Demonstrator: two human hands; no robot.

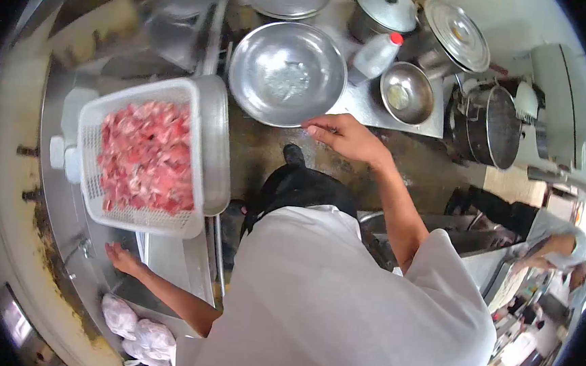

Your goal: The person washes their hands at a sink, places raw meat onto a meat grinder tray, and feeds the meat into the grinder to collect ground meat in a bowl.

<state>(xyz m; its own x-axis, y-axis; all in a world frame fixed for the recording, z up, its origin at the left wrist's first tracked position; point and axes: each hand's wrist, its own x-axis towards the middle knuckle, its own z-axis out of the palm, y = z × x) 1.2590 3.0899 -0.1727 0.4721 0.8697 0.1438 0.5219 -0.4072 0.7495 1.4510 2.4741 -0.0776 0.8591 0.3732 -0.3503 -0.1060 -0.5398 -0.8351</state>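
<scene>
My right hand (340,136) pinches the near rim of a wide, shallow metal bowl (247,64). A little clear liquid or glare shows in the bowl's bottom. My left hand (123,259) is stretched over the metal sink (185,264), fingers extended and holding nothing that I can see. Just left of its fingertips is a tap (83,246) on the sink's back edge. Above this hand in the view stands a white perforated plastic basket (203,156) heaped with cut raw meat (149,156). A metal pan (222,144) sits partly under and beside the basket.
Beyond the bowl are lidded pots (386,9), a red-capped plastic bottle (376,56) and a small metal bowl (408,92). Large dark pots (501,126) stand at right. Knotted plastic bags (149,343) lie at lower left. Another person (554,232) works at far right.
</scene>
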